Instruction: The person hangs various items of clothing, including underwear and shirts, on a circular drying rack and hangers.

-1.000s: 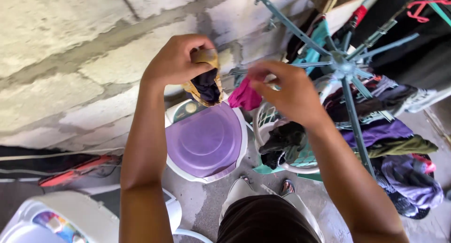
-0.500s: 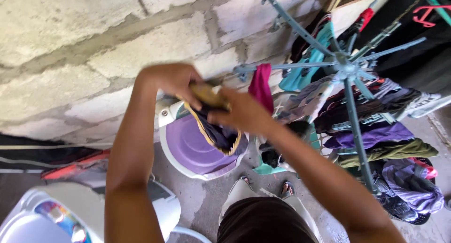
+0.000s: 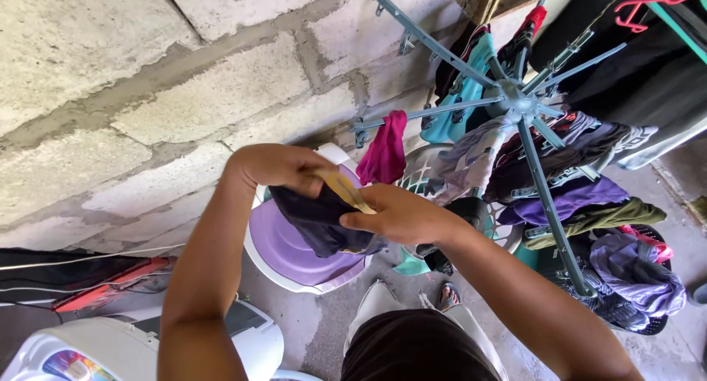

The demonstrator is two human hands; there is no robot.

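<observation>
At far left lies a white machine [image 3: 140,344] on the floor. Your left hand [image 3: 280,169] and right hand [image 3: 394,215] both pinch the yellow band of a dark garment [image 3: 320,219], stretched between them above a purple-lidded tub [image 3: 287,252]. Right of it, a pink cloth [image 3: 384,149] hangs from the drying rack [image 3: 519,105], crowded with clothes.

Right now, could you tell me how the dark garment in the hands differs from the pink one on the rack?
The dark garment is navy with yellow trim; the pink garment is plain magenta. The dark one is stretched between both hands; the pink one hangs clipped from a rack arm. Both are small clothing items.
</observation>
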